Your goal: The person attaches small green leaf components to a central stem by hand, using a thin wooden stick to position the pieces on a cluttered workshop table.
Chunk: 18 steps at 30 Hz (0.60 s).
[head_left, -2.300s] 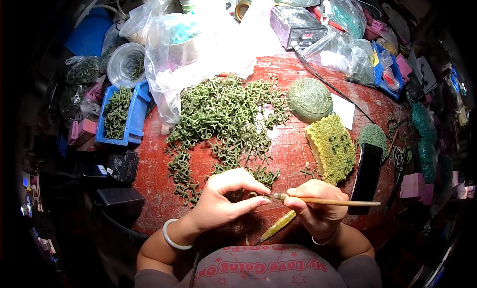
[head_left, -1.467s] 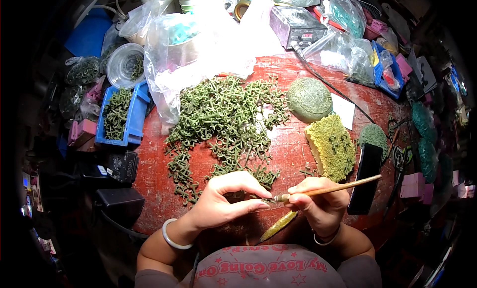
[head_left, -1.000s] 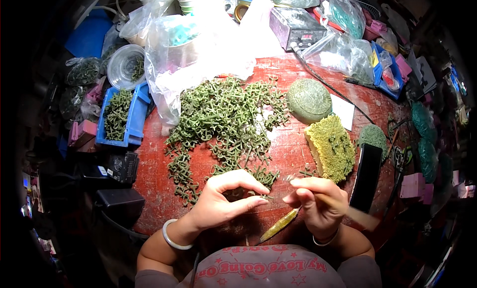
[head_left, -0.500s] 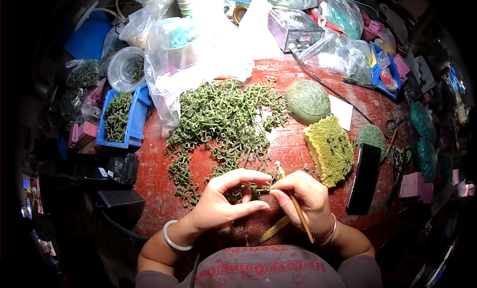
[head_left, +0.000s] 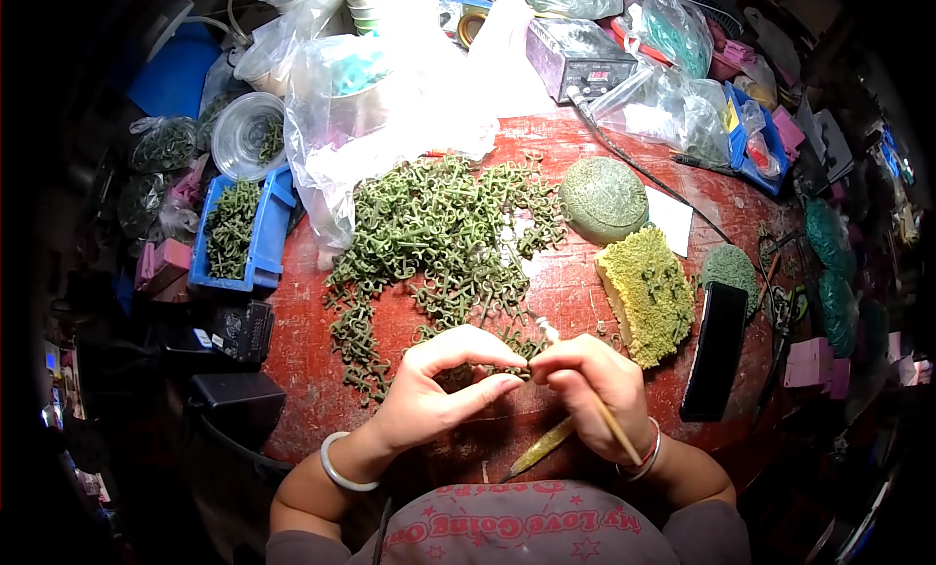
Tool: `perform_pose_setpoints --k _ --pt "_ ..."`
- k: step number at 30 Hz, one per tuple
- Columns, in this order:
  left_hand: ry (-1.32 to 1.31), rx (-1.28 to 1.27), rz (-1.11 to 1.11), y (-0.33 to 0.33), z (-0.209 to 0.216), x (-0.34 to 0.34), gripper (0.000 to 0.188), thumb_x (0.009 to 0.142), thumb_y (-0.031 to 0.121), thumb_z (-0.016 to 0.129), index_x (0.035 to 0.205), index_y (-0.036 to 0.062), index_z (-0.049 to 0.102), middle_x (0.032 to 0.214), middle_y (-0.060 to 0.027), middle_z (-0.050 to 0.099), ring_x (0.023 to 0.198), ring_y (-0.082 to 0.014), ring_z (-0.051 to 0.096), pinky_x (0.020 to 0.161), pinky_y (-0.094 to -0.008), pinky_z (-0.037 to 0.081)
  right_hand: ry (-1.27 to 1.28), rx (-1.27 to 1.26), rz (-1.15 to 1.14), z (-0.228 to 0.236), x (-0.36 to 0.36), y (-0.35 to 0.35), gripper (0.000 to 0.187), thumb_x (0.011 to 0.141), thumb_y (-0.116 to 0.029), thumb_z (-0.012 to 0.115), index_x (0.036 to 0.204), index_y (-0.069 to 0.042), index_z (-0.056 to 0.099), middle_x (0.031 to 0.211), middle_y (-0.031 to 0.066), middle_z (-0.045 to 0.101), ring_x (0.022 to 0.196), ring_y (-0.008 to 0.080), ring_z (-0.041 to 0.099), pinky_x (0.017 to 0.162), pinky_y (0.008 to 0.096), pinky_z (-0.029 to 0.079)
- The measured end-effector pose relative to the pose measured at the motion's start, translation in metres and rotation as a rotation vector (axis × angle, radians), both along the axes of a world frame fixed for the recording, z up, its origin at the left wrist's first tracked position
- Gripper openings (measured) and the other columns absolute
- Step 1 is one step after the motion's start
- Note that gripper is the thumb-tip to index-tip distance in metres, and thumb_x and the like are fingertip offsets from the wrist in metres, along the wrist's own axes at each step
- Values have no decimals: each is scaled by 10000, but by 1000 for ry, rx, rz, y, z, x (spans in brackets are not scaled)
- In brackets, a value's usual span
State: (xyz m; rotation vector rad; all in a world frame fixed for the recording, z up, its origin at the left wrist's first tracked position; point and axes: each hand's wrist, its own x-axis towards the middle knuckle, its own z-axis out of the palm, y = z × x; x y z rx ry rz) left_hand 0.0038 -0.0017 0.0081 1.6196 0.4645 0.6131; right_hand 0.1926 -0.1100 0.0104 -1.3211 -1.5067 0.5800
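Observation:
My right hand (head_left: 604,394) is closed round a slim wooden-handled tool (head_left: 621,434), its pale tip pointing away from me. That hand's thumb and forefinger meet the fingertips of my left hand (head_left: 444,378). My left thumb and forefinger pinch a small green curled piece (head_left: 520,373), mostly hidden between the fingers. Just beyond both hands lies a large heap of such green hooked pieces (head_left: 429,219), with loose ones trailing toward my left hand. A yellowish pointed tool (head_left: 542,450) rests on the table below my right hand.
The red table (head_left: 322,409) carries a yellow sponge-like block (head_left: 643,292) with green pieces, a round green dome (head_left: 604,199) and a black phone (head_left: 715,350). At left stands a blue bin (head_left: 268,235) of green pieces. A corded control box (head_left: 575,58) and plastic bags (head_left: 327,126) line the back.
My left thumb and forefinger have closed together on the small green piece. The wooden-handled tool has swung in my right hand, its back end moving right and up.

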Motion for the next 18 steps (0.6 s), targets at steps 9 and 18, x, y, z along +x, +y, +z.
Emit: perform_pose_setpoints --k 9,18 --pt "-17 -55 68 -1 3 1 192 847 11 737 1038 23 725 988 -83 697 922 -159 645 831 -287 490 -1 278 -12 4 0 1 245 785 48 709 1028 26 688 828 110 653 703 235 630 628 318 505" --pt "50 20 79 0 8 0 185 833 -14 728 1016 11 715 983 -86 690 930 -173 634 863 -304 476 6 205 -27 14 1 -6 178 838 40 686 1015 37 697 757 98 653 634 227 630 581 314 491"
